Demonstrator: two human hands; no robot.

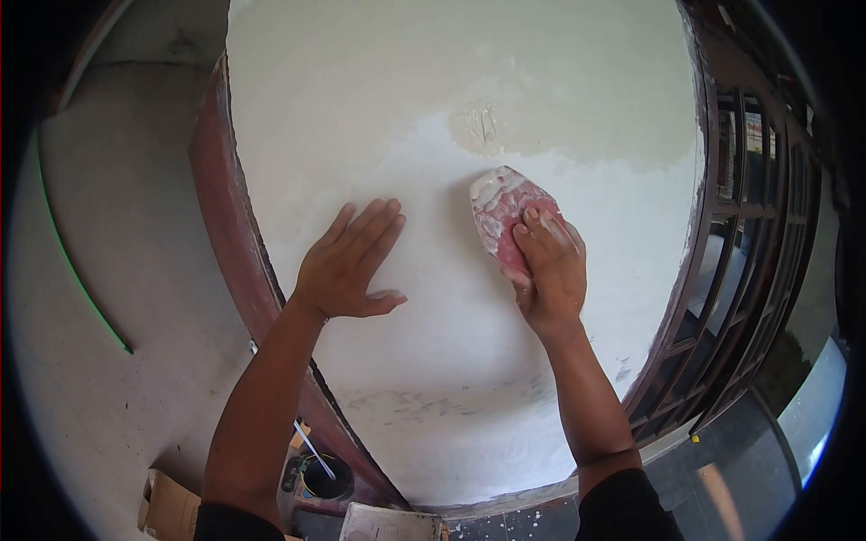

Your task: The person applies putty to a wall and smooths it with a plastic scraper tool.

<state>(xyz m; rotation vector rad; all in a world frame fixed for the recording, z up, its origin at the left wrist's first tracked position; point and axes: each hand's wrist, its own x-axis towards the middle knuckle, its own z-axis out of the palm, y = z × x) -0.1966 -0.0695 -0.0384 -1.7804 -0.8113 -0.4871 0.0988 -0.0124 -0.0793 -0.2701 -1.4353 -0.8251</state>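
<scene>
A pale wall [433, 343] fills the middle of the view, its upper part beige and its lower part whiter, with a rough scraped patch [483, 126] near the top. My right hand [555, 270] grips a pointed, iron-shaped red sanding block [505, 207] smeared with white, which lies against the wall. The block's underside is hidden. To the left, my left hand [352, 261] rests on the wall with its palm toward it, fingers stretched out and thumb apart, holding nothing.
A dark red frame edge [234, 207] borders the wall on the left; a brown window frame with glass panes [744, 207] stands on the right. Below are a dark bucket [327, 478] with a white stick, a cardboard box [167, 505] and a spotted floor [505, 526]. A green line [72, 261] runs along the far left.
</scene>
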